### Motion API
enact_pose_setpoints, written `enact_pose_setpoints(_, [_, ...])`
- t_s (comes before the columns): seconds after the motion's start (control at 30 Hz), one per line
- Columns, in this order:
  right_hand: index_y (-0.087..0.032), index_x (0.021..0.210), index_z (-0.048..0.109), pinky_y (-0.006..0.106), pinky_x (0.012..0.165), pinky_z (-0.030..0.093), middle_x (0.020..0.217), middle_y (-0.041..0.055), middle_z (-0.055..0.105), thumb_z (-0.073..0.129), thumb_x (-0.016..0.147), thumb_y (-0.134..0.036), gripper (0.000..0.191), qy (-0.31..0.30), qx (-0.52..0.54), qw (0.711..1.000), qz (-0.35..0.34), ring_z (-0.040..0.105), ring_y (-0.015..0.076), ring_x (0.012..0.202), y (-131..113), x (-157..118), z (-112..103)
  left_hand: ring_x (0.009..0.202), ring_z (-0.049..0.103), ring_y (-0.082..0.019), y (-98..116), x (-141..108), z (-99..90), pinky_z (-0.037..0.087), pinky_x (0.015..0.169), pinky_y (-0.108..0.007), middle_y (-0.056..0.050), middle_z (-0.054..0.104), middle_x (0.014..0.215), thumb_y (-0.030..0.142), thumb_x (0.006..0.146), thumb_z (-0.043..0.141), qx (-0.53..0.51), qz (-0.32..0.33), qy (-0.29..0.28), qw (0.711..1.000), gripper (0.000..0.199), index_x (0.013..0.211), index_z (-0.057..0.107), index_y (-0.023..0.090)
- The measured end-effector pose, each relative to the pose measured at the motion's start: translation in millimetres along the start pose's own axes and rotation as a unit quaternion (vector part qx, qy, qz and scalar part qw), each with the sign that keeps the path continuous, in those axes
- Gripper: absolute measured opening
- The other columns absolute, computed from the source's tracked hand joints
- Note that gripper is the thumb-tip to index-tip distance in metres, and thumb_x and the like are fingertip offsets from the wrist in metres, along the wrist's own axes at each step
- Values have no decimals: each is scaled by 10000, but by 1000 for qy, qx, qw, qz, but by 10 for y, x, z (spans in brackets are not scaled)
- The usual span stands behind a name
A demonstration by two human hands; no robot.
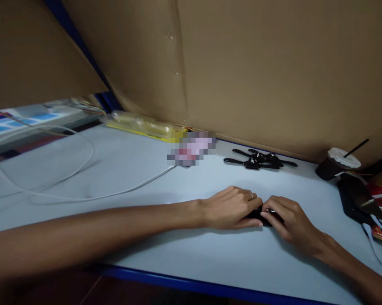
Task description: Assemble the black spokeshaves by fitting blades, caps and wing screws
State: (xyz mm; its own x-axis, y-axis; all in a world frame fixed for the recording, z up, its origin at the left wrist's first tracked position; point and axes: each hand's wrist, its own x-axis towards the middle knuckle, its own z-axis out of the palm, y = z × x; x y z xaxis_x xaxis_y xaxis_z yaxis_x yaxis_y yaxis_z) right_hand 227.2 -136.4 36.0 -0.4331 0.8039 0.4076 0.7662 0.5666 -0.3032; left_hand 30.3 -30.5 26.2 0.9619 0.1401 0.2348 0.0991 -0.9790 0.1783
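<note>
Low over the table, my left hand [233,208] is closed around a black spokeshave [257,214], mostly hidden by my fingers. Close against it, the fingers of my right hand [288,216] are bent and pinch at the tool's middle, where a small bit of shiny metal [270,211] shows. Whether that metal is a screw or another part, I cannot tell. Behind my hands, several similar black spokeshaves [252,163] with metal fittings lie overlapping near the back panel.
A blurred phone-like item [192,149] with a white cable [130,194] lies at the back. Clear plastic packaging [140,123] rests left of it. A lidded drink cup [332,165] with a straw and a dark case [352,197] stand right. Cardboard [257,72] walls the white table [184,254].
</note>
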Motion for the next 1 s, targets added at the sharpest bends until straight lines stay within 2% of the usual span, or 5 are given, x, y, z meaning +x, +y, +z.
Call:
enact_pose_setpoints(0.17, [-215, 908, 582, 246, 585, 430, 675, -40, 598, 508, 1024, -277, 151, 63, -36, 987, 142, 541, 127, 564, 237, 5, -57, 705, 644, -197, -14, -23, 25, 453, 598, -307, -60, 686, 888, 539, 1051, 445, -1, -7, -5, 1000, 421, 1068, 609, 152])
enact_pose_setpoints(0.43, [-198, 1038, 687, 329, 758, 466, 950, 71, 661, 511, 964, -189, 191, 47, -97, 973, 205, 630, 214, 821, 777, 6, -8, 738, 654, -213, -26, -37, 26, 472, 632, -319, -69, 691, 902, 547, 1071, 361, -8, -2, -15, 1000, 456, 1124, 608, 167])
enact_pose_setpoints(0.57, [-187, 1228, 653, 367, 858, 473, 1068, 96, 670, 509, 974, -178, 292, 47, -82, 974, 207, 629, 237, 962, 693, 25, -6, 768, 648, -221, -31, -42, 32, 476, 660, -328, -72, 683, 909, 567, 1065, 359, -9, -8, -8, 1000, 469, 1113, 609, 173])
enact_pose_setpoints(0.8, [-205, 921, 666, 308, 770, 428, 911, 31, 668, 620, 979, -304, 123, -31, 1, 987, 156, 589, 183, 855, 231, 43, 25, 729, 606, -214, -103, -37, 84, 420, 619, -315, -60, 646, 881, 585, 1042, 409, -6, -78, 23, 997, 433, 1004, 565, 182])
enact_pose_setpoints(1.0, [-210, 794, 593, 283, 602, 314, 703, -16, 616, 698, 904, -243, 155, -68, 61, 977, 193, 513, 144, 644, 215, 105, 24, 686, 575, -195, -99, -16, 88, 374, 610, -301, -34, 632, 851, 594, 1011, 458, -1, -74, 5, 997, 402, 942, 537, 206])
